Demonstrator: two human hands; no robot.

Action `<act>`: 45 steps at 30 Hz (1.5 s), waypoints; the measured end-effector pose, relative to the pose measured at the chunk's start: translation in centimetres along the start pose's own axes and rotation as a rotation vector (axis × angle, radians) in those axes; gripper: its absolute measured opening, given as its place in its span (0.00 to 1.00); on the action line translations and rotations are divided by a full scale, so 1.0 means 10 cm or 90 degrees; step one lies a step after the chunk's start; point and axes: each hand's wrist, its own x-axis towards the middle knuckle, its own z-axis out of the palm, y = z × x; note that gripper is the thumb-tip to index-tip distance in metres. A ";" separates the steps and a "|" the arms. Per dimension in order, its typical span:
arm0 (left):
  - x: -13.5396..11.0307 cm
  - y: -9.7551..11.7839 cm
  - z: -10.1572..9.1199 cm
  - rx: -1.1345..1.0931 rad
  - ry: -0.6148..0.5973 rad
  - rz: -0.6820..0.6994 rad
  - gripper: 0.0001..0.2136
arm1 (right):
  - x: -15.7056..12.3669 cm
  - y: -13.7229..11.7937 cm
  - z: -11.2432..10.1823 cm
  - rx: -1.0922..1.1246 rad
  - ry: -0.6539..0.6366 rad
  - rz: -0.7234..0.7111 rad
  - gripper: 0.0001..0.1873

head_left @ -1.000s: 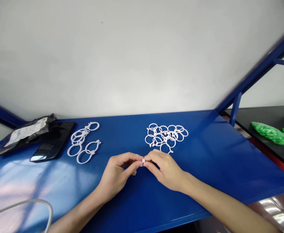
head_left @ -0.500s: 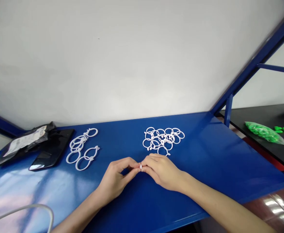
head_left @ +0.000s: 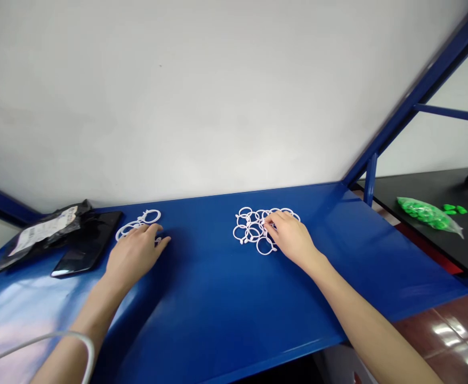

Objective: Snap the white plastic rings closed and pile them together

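Observation:
Two piles of white plastic rings lie on the blue shelf (head_left: 218, 298). My left hand (head_left: 135, 254) rests palm down on the left pile of rings (head_left: 140, 220), fingers stretched forward and thumb out, covering the nearer rings. My right hand (head_left: 292, 236) reaches into the right pile of rings (head_left: 250, 228), its fingertips pressed together on one ring at the pile's middle. Both forearms stretch out over the shelf.
A black phone (head_left: 86, 244) and a black bag with a white label (head_left: 38, 230) lie at the far left. A white cable (head_left: 64, 337) curves at the bottom left. A blue frame post (head_left: 370, 178) stands right; beyond it, a bag of green pieces (head_left: 426, 212) on a black table.
My hands, pinched together on one small ring at the shelf's middle, have parted. The left went to the left pile, the right went forward to the right pile.

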 end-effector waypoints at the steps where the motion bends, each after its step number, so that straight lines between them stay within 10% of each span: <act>1: 0.00 -0.02 0.01 -0.007 -0.023 -0.008 0.20 | 0.01 0.01 -0.01 -0.014 -0.026 0.008 0.05; 12: 0.04 -0.07 0.03 -0.097 -0.036 0.001 0.18 | 0.02 0.03 -0.02 0.013 -0.105 0.054 0.06; 25: -0.07 -0.14 -0.23 -0.085 -0.160 -0.053 0.21 | 0.06 0.19 -0.14 0.084 0.056 0.115 0.05; 37: -0.03 -0.14 -0.07 -0.050 -0.094 0.017 0.17 | 0.02 0.09 -0.09 0.113 -0.077 -0.036 0.07; 45: -0.05 -0.06 -0.17 -0.037 -0.036 0.006 0.13 | 0.00 -0.01 -0.14 0.125 -0.015 -0.027 0.07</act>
